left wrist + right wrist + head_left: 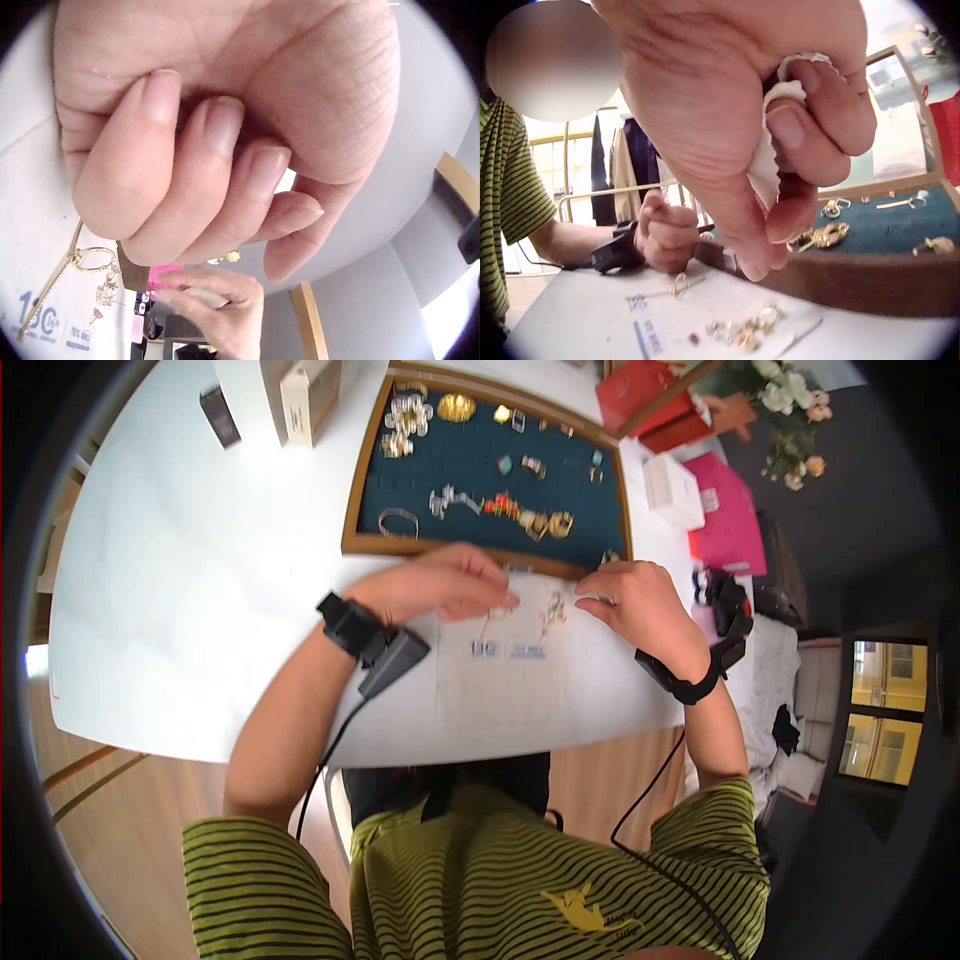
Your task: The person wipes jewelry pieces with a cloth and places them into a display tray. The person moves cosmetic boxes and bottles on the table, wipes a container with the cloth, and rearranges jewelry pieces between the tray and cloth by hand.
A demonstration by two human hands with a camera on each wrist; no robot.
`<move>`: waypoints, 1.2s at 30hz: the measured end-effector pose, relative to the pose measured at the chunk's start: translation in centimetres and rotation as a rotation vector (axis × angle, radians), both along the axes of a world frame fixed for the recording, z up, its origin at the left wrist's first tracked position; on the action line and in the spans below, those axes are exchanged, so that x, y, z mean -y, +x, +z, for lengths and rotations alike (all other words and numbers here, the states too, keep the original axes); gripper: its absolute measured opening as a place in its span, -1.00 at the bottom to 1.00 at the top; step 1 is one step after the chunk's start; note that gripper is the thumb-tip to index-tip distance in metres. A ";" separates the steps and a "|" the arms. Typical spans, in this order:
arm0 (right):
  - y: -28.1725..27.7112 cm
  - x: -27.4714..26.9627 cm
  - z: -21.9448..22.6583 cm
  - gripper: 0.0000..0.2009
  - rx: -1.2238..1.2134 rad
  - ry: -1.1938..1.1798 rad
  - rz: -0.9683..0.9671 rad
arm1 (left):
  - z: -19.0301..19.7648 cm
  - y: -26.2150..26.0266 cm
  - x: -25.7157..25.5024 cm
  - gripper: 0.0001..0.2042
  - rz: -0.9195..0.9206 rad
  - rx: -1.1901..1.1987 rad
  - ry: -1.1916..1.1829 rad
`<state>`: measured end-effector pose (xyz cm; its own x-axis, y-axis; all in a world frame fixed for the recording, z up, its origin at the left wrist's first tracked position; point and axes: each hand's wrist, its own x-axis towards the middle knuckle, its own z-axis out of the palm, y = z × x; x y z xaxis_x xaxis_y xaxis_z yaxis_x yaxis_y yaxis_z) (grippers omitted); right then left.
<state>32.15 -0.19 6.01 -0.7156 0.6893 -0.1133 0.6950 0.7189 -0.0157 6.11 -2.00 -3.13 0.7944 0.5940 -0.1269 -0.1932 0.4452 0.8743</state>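
Observation:
My left hand (445, 582) hovers over a white printed sheet (500, 705), its fingers curled toward the palm in the left wrist view, with nothing visible in them. Below it lies a thin gold piece with a stone-set loop (91, 259). My right hand (640, 610) grips a crumpled white cloth (763, 172) with a scalloped edge; part of it is hidden inside the fingers. Beneath this hand, a small cluster of gold and silver jewellery (742, 330) rests on the sheet. A wood-framed jewellery tray (440, 553) with a dark teal lining stands just beyond both hands.
Bracelets, rings and a gold bangle (457, 407) lie in the tray. To its right are a white box (674, 492), a pink bag (728, 515) and red boxes (645, 400). A small dark box (220, 417) stands at the back left. Cables run from both wrists.

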 end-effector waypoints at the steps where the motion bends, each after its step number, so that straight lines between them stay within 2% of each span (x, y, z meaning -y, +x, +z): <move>1: -0.2 -0.9 0.8 -0.94 -0.037 0.004 -0.018 | 0.1 -0.1 0.0 -0.67 -0.011 -0.010 0.008; 3: -0.5 -2.5 2.1 -0.94 -0.073 0.015 -0.039 | 0.0 -0.1 -0.1 -0.64 -0.034 0.028 -0.027; 5: -1.4 -6.0 3.3 -0.93 -0.226 0.009 -0.096 | -0.7 0.0 -0.4 -0.67 -0.046 0.023 -0.009; 7: -1.7 -10.5 3.3 -0.91 -0.213 0.079 -0.077 | -0.5 -0.1 -0.4 -0.69 -0.057 0.014 0.001; 9: -1.9 -14.9 2.4 -0.90 -0.198 0.092 -0.093 | 0.1 -0.1 -0.3 -0.62 -0.025 0.010 -0.011; 12: -3.4 -18.9 0.8 -0.87 -0.110 0.091 -0.144 | -0.4 -0.1 -0.4 -0.63 -0.044 0.063 -0.013; 17: -7.0 -19.4 -0.8 -0.83 0.079 0.133 -0.118 | -0.6 -0.2 -0.3 -0.64 -0.033 0.023 -0.004; 19: -7.6 -19.6 -1.3 -0.84 0.104 0.089 -0.190 | -0.7 -0.2 -0.3 -0.64 -0.024 0.010 0.001; 27: -6.6 -21.3 -4.2 -0.86 0.014 0.078 -0.212 | -0.8 -0.1 -0.3 -0.61 -0.042 -0.001 0.017; 36: -6.8 -19.3 -4.3 -0.82 -0.020 0.098 -0.248 | -0.6 -0.2 -0.2 -0.59 -0.056 0.032 0.016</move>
